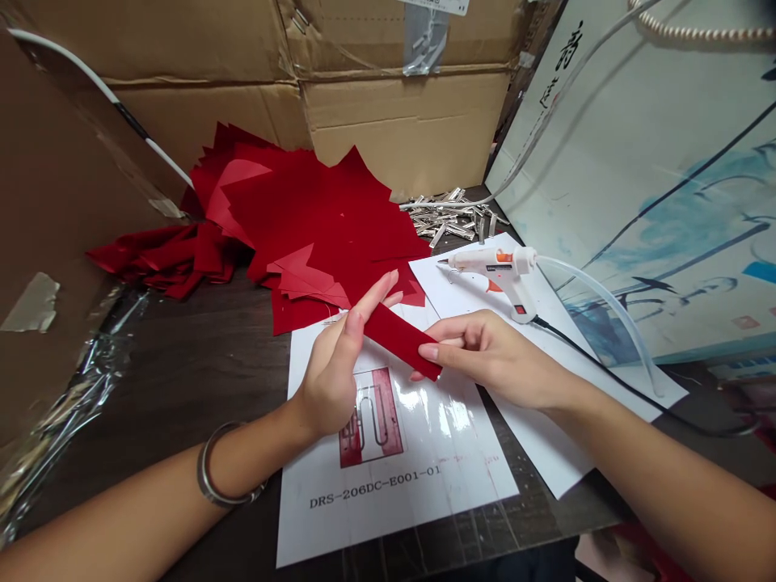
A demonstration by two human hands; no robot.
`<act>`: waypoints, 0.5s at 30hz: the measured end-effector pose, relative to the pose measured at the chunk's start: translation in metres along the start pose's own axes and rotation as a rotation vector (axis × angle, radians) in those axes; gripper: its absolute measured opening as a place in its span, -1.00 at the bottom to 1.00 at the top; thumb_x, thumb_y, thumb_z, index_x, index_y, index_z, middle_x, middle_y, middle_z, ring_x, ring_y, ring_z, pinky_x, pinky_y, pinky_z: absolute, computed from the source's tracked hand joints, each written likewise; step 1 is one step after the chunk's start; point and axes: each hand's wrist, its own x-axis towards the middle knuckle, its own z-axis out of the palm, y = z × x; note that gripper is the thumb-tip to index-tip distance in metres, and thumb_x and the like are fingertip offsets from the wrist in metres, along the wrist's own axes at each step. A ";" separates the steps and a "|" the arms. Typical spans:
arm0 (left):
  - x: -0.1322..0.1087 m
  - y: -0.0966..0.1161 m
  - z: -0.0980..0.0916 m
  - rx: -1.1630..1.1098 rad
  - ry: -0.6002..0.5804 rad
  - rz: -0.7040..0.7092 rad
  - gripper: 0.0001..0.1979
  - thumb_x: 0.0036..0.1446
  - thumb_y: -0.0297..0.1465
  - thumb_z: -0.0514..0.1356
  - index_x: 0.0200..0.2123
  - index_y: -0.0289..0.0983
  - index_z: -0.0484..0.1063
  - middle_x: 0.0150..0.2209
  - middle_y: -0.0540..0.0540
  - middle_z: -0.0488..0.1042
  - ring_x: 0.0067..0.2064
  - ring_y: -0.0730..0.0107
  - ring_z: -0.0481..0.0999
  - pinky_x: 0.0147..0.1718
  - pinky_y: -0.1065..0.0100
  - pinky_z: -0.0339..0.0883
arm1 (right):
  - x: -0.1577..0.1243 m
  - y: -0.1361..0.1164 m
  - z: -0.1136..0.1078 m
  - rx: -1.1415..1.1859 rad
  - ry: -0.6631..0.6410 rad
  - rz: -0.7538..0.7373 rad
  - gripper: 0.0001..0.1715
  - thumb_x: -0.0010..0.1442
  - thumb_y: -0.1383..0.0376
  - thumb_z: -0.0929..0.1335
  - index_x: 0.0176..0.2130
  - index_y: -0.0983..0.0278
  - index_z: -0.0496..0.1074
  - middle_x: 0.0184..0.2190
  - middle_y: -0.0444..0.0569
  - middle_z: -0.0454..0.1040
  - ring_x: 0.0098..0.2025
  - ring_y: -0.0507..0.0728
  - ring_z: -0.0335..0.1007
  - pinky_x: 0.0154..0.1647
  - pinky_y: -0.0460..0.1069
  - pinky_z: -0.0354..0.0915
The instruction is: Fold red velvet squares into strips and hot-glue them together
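A narrow strip of dark red fabric (pixel 400 341), seemingly folded, slants between my two hands above the printed sheet. My right hand (pixel 478 352) pinches its lower right end between thumb and fingers; a small bright spot shows at that corner. Around the upper left end is my left hand (pixel 339 364), its fingers long and fairly straight, with the strip lying against them beside the thumb. Part of that end is hidden by the hand. Under both hands lies a white sheet (pixel 388 525) with a red-and-white picture and the print DRS-206DC-E001-01.
Red fabric pieces (pixel 315 202) are heaped at the back, with folded red strips (pixel 175 255) to the left. Metal clips (pixel 454 214) lie behind a white glue gun (pixel 500 267), which rests on another sheet (pixel 563 453). Cardboard (pixel 400 121) walls the back; a black cord (pixel 606 376) runs right.
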 end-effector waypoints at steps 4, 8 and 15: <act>0.000 0.001 0.000 0.014 -0.003 0.004 -0.49 0.40 -0.13 -0.17 0.27 -0.15 0.23 0.31 -0.05 0.20 0.32 0.07 0.17 0.32 -0.01 -0.04 | 0.001 0.003 -0.001 -0.022 -0.011 0.058 -0.65 0.17 0.06 0.41 -0.37 0.32 0.51 -0.60 -0.15 0.36 -0.57 -0.05 0.15 -0.55 -0.10 0.07; 0.001 0.000 -0.002 0.021 -0.005 -0.004 -0.53 0.40 -0.16 -0.16 0.25 -0.12 0.25 0.30 -0.03 0.21 0.31 0.09 0.18 0.31 0.00 -0.04 | 0.001 0.004 -0.002 -0.011 -0.007 0.077 -0.68 0.18 0.10 0.40 -0.35 0.33 0.54 -0.50 -0.06 0.46 -0.48 0.00 0.27 -0.50 -0.08 0.13; 0.000 0.000 -0.001 0.036 -0.015 0.021 -0.57 0.41 -0.23 -0.11 0.25 -0.11 0.25 0.30 -0.03 0.21 0.31 0.09 0.18 0.31 0.03 -0.03 | -0.002 0.001 -0.004 0.014 -0.026 0.096 -0.64 0.16 0.08 0.41 -0.37 0.35 0.53 -0.52 -0.06 0.48 -0.49 -0.01 0.29 -0.45 -0.08 0.18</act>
